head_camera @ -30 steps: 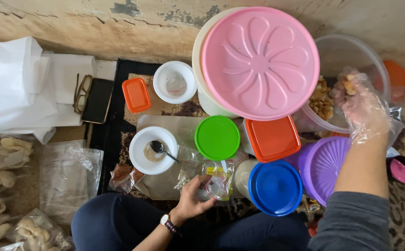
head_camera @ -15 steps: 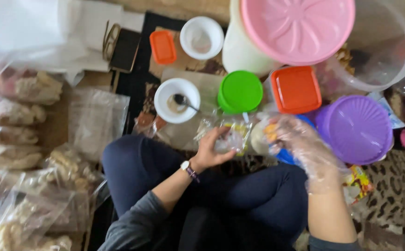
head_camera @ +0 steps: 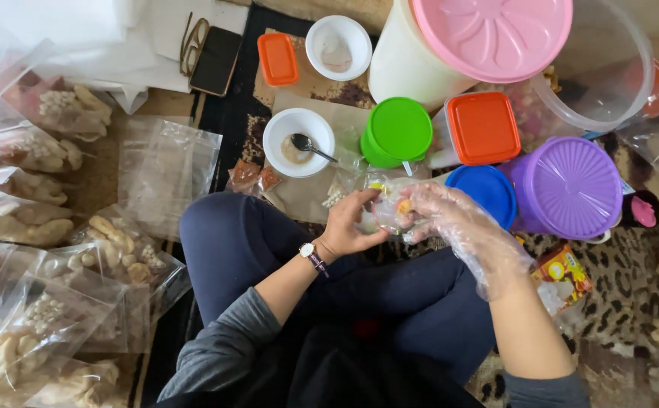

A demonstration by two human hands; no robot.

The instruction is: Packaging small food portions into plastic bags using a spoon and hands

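- The person sits cross-legged on the floor, and both hands meet over the knees around a small clear plastic bag.
- The left hand, bare and with a wristwatch on its wrist, has its fingers clenched on the left side of the bag, holding it up.
- The right hand wears a loose clear disposable glove; its fingers are bunched at the bag's right side, pinching small yellowish snack pieces, though whether they also grip the bag itself cannot be told.
- The bag sits between the two hands, near the person and just in front of the blue round lid.
- Just beyond the hands stand a green-lidded round tub, an orange-lidded square box and a purple-lidded round container to the right.
- Farther off is a large cream bucket with a pink flower-pattern lid, and beside it on the right a big clear bowl.
- A white bowl with a spoon rests left of the green tub; a second white bowl and a small orange-lidded box lie farther away.
- Eyeglasses and a dark phone lie at the far left.
- Filled clear bags of pale crackers are piled along the left side of the floor.
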